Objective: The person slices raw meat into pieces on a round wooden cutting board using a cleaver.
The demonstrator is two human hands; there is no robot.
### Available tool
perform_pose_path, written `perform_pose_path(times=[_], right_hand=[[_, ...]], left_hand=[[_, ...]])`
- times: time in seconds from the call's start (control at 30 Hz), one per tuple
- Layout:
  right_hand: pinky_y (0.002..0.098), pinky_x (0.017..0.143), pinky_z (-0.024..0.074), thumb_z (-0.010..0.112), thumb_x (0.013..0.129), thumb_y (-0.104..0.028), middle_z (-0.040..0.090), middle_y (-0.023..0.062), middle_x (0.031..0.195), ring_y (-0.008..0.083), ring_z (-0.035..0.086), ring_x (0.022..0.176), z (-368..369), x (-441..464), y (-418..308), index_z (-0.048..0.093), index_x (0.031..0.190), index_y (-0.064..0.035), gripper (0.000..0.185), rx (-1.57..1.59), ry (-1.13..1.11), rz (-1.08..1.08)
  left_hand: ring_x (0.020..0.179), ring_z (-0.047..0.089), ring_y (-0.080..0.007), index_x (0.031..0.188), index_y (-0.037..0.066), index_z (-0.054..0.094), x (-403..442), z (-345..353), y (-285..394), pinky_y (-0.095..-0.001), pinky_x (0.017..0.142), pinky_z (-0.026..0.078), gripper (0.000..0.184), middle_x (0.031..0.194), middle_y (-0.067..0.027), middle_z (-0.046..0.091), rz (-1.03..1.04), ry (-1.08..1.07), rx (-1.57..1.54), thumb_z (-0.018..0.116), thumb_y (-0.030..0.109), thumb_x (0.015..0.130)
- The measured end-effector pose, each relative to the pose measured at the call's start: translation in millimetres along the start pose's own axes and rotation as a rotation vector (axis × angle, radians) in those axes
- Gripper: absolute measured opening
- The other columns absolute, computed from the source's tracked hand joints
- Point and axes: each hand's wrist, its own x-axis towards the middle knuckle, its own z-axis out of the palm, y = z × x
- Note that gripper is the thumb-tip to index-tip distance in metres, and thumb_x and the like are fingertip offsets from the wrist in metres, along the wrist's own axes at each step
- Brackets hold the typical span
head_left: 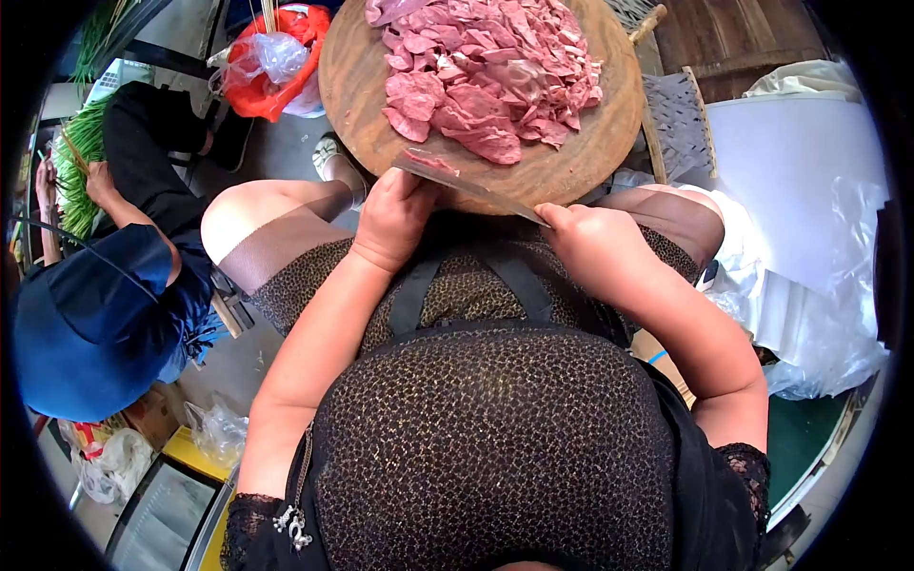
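Note:
A round wooden chopping board (357,86) carries a heap of pink sliced meat (476,81). At its near edge, my right hand (595,243) is closed round the handle end of a knife (476,190). The blade slants up to the left, reaching my left hand (395,214). That hand is closed, its fingers curled at the blade's far end beside a darker red piece of meat (430,162). It seems to grip this piece, though the blade partly hides the fingertips.
Left of me, a person in dark blue (95,314) handles long green stalks (86,143). A red plastic bag (271,67) stands beside the board. To the right are a white panel (790,181) and clear plastic sheeting (819,333). A yellow-edged box (167,514) sits lower left.

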Motion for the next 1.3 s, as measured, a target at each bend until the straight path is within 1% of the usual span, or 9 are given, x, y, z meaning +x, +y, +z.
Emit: perform_pose_path(times=[0.1,0.17,0.57,0.67,0.73,0.77,0.87,1.07,1.3], right_hand=[[0.048,0.068,0.0568,0.05,0.09,-0.01,0.069,0.0207,0.081,0.0375,0.071,0.078,0.0,3.3,-6.2,0.061,0.092,-0.0015,0.014,-0.031,-0.058,0.027],[0.0483,0.069,0.0569,0.049,0.089,-0.009,0.07,0.0211,0.081,0.0381,0.071,0.078,-3.0,7.3,-10.6,0.06,0.09,-0.0008,0.013,-0.036,-0.073,0.027],[0.0492,0.072,0.0576,0.052,0.085,-0.012,0.071,0.0211,0.083,0.0372,0.072,0.081,12.9,89.1,-35.2,0.07,0.086,0.0,0.021,0.048,-0.109,-0.05],[0.0488,0.072,0.0577,0.053,0.086,-0.013,0.072,0.0205,0.085,0.0366,0.072,0.082,17.6,111.8,-36.0,0.071,0.089,-0.0024,0.021,0.02,-0.039,-0.136],[0.0488,0.065,0.0557,0.062,0.086,-0.021,0.07,0.0188,0.078,0.0383,0.069,0.072,27.5,113.5,-32.0,0.068,0.096,-0.0053,0.02,0.104,0.285,-0.136],[0.0491,0.07,0.0552,0.063,0.089,-0.024,0.07,0.0199,0.082,0.0389,0.069,0.077,28.0,110.2,-25.5,0.066,0.102,-0.0052,0.024,0.054,0.218,-0.036],[0.0507,0.073,0.0554,0.054,0.089,-0.017,0.071,0.0214,0.084,0.0391,0.07,0.081,12.1,84.9,-15.3,0.067,0.096,-0.0038,0.019,0.125,0.21,-0.061],[0.0512,0.074,0.0548,0.054,0.089,-0.016,0.07,0.0214,0.084,0.0397,0.069,0.081,0.0,35.4,-1.4,0.067,0.096,-0.004,0.019,0.06,0.074,-0.051],[0.0497,0.076,0.0562,0.052,0.088,-0.012,0.071,0.0221,0.085,0.0392,0.07,0.082,1.0,74.8,-14.4,0.069,0.088,-0.002,0.02,0.029,-0.064,-0.043]], left_hand=[[0.096,0.064,-0.0334,0.107,0.006,0.069,1.6,-0.4,1.8,-0.0392,0.083,0.054,0.028,0.108,-0.0099,0.064,-0.14,0.019,-0.216,0.07,0.004,0.079],[0.098,0.064,-0.0333,0.108,0.006,0.069,1.7,-4.2,2.5,-0.0387,0.084,0.055,0.03,0.108,-0.0095,0.065,0.144,0.032,0.197,0.07,0.004,0.078],[0.099,0.065,-0.0301,0.104,0.007,0.071,2.2,-3.7,-3.1,-0.0375,0.088,0.055,0.029,0.105,-0.0089,0.067,0.266,0.053,0.354,0.07,0.007,0.075],[0.097,0.066,-0.0285,0.102,0.007,0.072,-3.8,-6.4,-5.8,-0.0366,0.087,0.055,0.026,0.102,-0.0085,0.067,0.224,-0.003,0.317,0.068,0.007,0.076],[0.094,0.066,-0.0272,0.099,0.006,0.072,-1.8,-7.4,-1.1,-0.0357,0.084,0.055,0.024,0.101,-0.008,0.068,0.215,0.037,0.305,0.066,0.006,0.076],[0.093,0.066,-0.027,0.098,0.006,0.072,-1.7,-7.0,-2.0,-0.0355,0.082,0.056,0.023,0.1,-0.008,0.067,0.234,0.048,0.32,0.066,0.006,0.075],[0.09,0.067,-0.027,0.096,0.007,0.072,-5.1,-5.2,-7.6,-0.0355,0.077,0.056,0.021,0.098,-0.0074,0.066,0.277,0.08,0.279,0.067,0.005,0.075],[0.087,0.067,-0.0272,0.094,0.008,0.071,2.0,-6.6,2.7,-0.0357,0.074,0.057,0.016,0.097,-0.0063,0.068,0.284,0.084,0.348,0.071,0.004,0.078],[0.09,0.066,-0.0261,0.094,0.009,0.072,-1.7,-4.6,3.1,-0.035,0.079,0.056,0.02,0.1,-0.0053,0.067,0.25,0.065,0.365,0.067,0.006,0.075]])
